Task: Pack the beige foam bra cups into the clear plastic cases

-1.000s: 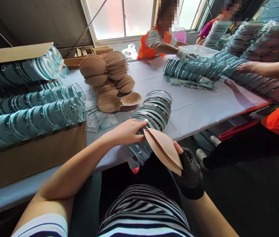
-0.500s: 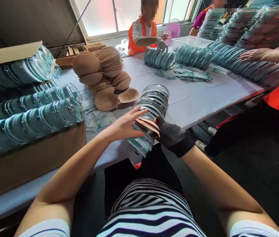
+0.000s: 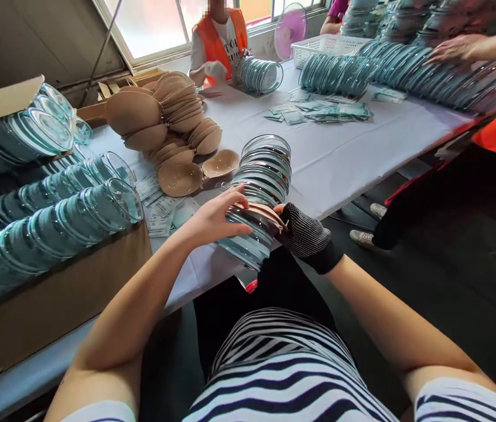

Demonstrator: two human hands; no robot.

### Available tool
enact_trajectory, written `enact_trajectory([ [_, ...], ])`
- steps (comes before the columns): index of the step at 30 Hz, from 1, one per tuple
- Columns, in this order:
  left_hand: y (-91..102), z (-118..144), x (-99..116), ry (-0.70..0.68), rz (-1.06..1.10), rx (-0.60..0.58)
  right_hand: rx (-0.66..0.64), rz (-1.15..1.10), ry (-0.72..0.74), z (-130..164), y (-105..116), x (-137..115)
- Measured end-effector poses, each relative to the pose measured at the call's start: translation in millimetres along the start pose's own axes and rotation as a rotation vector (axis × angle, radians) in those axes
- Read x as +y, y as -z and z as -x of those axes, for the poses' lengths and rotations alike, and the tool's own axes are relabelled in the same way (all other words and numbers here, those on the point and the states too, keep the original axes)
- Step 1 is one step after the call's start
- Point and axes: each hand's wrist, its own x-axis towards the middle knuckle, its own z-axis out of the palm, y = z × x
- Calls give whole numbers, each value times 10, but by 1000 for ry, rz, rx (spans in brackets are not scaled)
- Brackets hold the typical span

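Note:
A beige bra cup (image 3: 262, 212) lies between my hands, partly inside a row of clear plastic cases (image 3: 264, 164) at the table's near edge. My right hand (image 3: 303, 231), in a black dotted glove with bare fingertips, pinches the cup's right end. My bare left hand (image 3: 219, 218) curves round the left side of a clear plastic case (image 3: 248, 243), thumb below and fingers above, close to the cup. Just beyond my left hand lies an opened pair of beige cups (image 3: 180, 179) on the white table. Behind it rises a pile of beige bra cups (image 3: 136, 114).
Rows of clear cases (image 3: 50, 225) fill a cardboard box (image 3: 67, 299) on my left. Printed cards (image 3: 160, 211) lie beside it. Across the table are a co-worker in an orange vest (image 3: 216, 41), a white basket (image 3: 318, 50) and more cases (image 3: 339, 76). Another person's hand (image 3: 456, 50) reaches in at right.
The beige cup sits lower and flatter in the case, and both hands have closed in slightly. The co-worker opposite now holds a row of cases upright near the vest. My view has shifted.

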Motion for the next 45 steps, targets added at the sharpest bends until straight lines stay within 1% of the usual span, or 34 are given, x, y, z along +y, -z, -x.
enact_trajectory([
  [2,1,-9,-6,-1,-7,-2,-22,-157,28,100,118,63],
  [3,0,-13,-11,-5,-16,-5,-23,-202,18,142,166,82],
  [4,-1,-16,-16,-9,-28,-8,-16,-216,-4,174,200,89],
  [6,-1,-17,-27,-10,-38,-16,11,-161,-55,202,219,72],
  [9,3,-12,-33,-1,-12,-23,76,-8,-115,186,135,11],
  [12,16,-9,-22,-7,-25,-26,80,10,-136,157,-27,-38],
  [14,29,-13,-10,-18,-53,-37,39,-5,-138,138,-128,-62],
  [16,40,-17,-1,-12,-76,-52,-21,12,-147,110,-179,-79],
  [18,48,-19,1,0,-94,-58,-120,53,-154,64,-164,-83],
  [21,52,-19,7,-3,-112,-59,-252,87,-165,-16,-58,-52],
  [22,52,-23,16,-7,-127,-55,-278,45,-160,-34,-22,-36],
  [24,49,-39,47,-8,-191,-45,-300,-117,-156,-43,24,-8],
  [26,41,-71,95,7,-290,-51,-287,-249,-169,-19,26,-7],
  [27,34,-91,121,14,-342,-61,-264,-247,-179,-3,14,-20],
  [29,14,-136,167,-1,-423,-70,-227,-110,-193,17,-18,-66],
  [31,-8,-178,196,-82,-443,-70,-222,45,-204,5,-43,-104],
  [32,-18,-197,205,-140,-434,-79,-228,71,-208,-10,-51,-108],
  [33,-24,-214,211,-196,-415,-100,-237,39,-201,-27,-58,-97],
  [34,-28,-230,215,-242,-393,-130,-240,-54,-188,-40,-65,-72],
  [35,-30,-245,219,-270,-377,-162,-243,-194,-168,-47,-73,-36],
  [38,-28,-280,223,-284,-393,-198,-311,-696,-92,-21,-114,79],
  [39,-28,-288,222,-283,-413,-198,-329,-800,-75,-4,-131,100],
  [40,-29,-292,219,-283,-430,-195,-327,-837,-60,14,-148,104],
  [41,-31,-294,214,-285,-440,-193,-299,-808,-53,30,-163,93],
  [42,-33,-293,209,-286,-442,-192,-248,-725,-55,44,-177,67],
  [45,-35,-282,195,-287,-432,-188,-86,-356,-81,79,-192,-59],
])
